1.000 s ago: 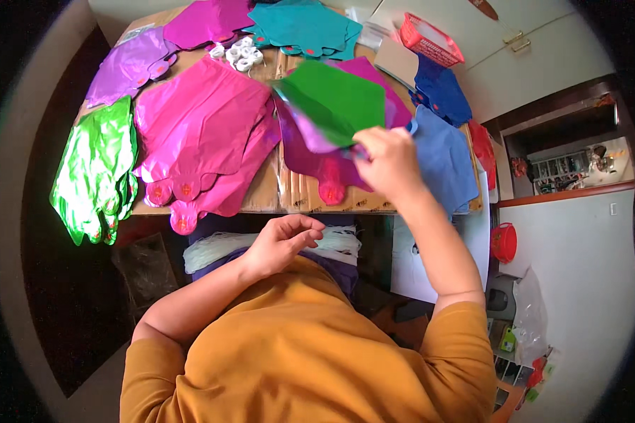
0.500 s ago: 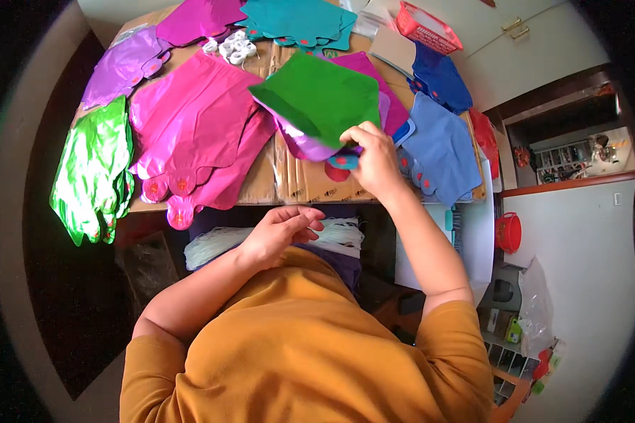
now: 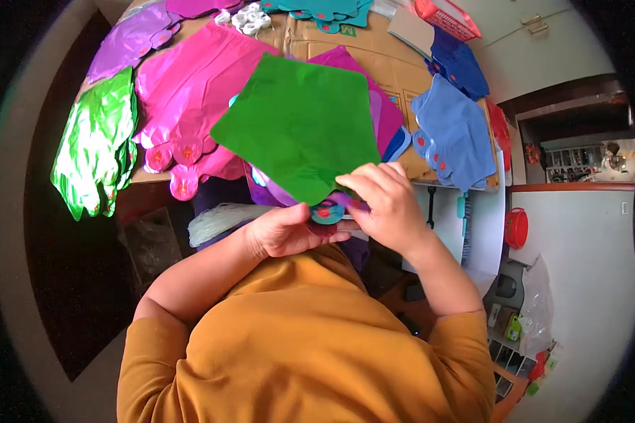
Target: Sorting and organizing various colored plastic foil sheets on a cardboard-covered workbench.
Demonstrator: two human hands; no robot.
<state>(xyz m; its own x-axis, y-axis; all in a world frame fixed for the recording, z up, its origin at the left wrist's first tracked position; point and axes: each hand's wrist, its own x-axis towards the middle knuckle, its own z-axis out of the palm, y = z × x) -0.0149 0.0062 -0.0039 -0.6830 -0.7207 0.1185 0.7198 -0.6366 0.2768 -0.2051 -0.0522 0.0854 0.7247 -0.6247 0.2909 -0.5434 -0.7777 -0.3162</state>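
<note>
A stack of flat coloured foil pieces hangs over the near edge of the table, a green piece on top. Purple and magenta layers show beneath it, and a teal round tab with a red spot sticks out at the near corner. My right hand pinches that corner from the right, fingers on top. From the left, my left hand takes the same corner, its thumb beside the tab and its fingers partly hidden below the stack.
Cardboard covers the table. Pink foil pieces, bright green ones and light blue ones lie around the stack. Small white rolls sit at the back, near a red basket. White string lies below the table edge.
The green-topped stack has come nearer and lies flatter, its green face turned up. My left hand has moved right and up to its near corner, which my right hand still holds.
</note>
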